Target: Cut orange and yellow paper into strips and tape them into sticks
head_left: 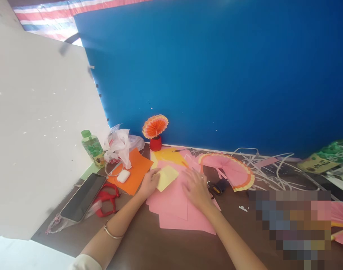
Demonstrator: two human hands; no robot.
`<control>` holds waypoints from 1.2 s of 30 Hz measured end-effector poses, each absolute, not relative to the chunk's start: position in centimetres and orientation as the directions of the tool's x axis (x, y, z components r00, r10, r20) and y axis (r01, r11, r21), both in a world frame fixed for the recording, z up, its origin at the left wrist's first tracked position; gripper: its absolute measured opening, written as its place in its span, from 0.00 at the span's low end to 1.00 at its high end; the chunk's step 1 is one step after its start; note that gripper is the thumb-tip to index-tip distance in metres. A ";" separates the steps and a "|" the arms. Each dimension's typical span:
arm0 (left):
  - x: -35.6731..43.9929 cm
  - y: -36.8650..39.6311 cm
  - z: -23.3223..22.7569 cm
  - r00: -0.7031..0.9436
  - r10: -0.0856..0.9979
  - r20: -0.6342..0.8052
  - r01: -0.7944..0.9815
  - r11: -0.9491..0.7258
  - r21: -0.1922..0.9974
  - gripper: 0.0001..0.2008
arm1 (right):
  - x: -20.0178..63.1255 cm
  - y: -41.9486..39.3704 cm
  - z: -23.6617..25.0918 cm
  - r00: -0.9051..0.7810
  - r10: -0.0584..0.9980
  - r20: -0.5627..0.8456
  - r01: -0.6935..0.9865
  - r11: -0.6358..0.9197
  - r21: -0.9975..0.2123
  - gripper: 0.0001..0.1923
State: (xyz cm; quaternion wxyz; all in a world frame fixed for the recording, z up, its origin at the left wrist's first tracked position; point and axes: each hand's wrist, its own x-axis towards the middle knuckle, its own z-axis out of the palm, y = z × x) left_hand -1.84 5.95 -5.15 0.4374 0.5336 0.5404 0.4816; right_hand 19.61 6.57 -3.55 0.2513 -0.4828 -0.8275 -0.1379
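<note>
The left hand (149, 183) is gripping the yellow paper (168, 179) by its left side, apparently in a pinch. The right hand (197, 187) is gripping nothing visible: it is lying palm down with its fingers loosely spread, just beside the paper's right side; whether it is pressing on the pink sheets (174, 224) below is hard to tell. The yellow paper is sitting above the pink sheets, midway between the left and right edges of the surface (149, 249). The edge grip is probably leaving its face uncovered, and the spread right hand may be steadying the layers.

The pink sheets are lying in front of the person, likely so that both hands are reaching them easily. The orange paper (140, 168) is resting to their left, with a white case (123, 176) on top, perhaps weighing it down. The pink fan (222, 168) is lying spread to the right, and the phone (84, 197) is resting near the left edge, both probably being kept off the working spot.

At the far edge, a red pot (156, 144) is holding the orange fan (155, 126) upright, likely for support. Toward the far left corner, a capped bottle (93, 150) is standing beside a crumpled bag (119, 144); the bottle's label is hiding most of its inside, and the bag is not showing clearly what it is holding. The white case is looking closed, its contents hidden.
</note>
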 end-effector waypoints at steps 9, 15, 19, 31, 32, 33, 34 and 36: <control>-1.6 4.3 -3.5 0.126 0.888 0.443 0.647 -0.412 0.642 0.12 | 19.7 4.3 -4.1 -0.579 0.603 0.549 0.772 0.622 0.130 0.16; -1.2 4.0 -3.2 0.595 0.676 0.434 0.609 -0.732 0.305 0.08 | 19.6 3.8 -4.2 -0.603 0.646 0.468 0.744 0.667 0.038 0.14; -1.4 4.3 -3.7 0.622 0.685 0.379 0.589 -0.729 0.349 0.11 | 20.0 3.9 -4.1 -0.616 0.678 0.401 0.721 0.690 -0.059 0.12; -2.7 5.4 -4.7 0.403 0.865 0.299 0.569 -0.493 0.658 0.06 | 20.8 4.3 -4.2 -0.473 0.813 0.339 0.650 0.582 -0.488 0.08; -2.7 5.4 -4.6 0.401 0.870 0.288 0.574 -0.483 0.662 0.07 | 20.7 4.3 -4.2 -0.460 0.823 0.335 0.648 0.568 -0.507 0.08; -2.8 5.4 -4.5 0.402 0.871 0.282 0.578 -0.480 0.660 0.08 | 20.7 4.3 -4.2 -0.448 0.831 0.330 0.647 0.556 -0.523 0.08; -2.8 5.4 -4.4 0.405 0.870 0.281 0.581 -0.483 0.655 0.09 | 20.6 4.4 -4.3 -0.437 0.838 0.325 0.646 0.545 -0.534 0.07; -2.8 5.4 -4.2 0.412 0.863 0.292 0.585 -0.496 0.641 0.09 | 20.6 4.4 -4.3 -0.423 0.847 0.321 0.647 0.530 -0.547 0.07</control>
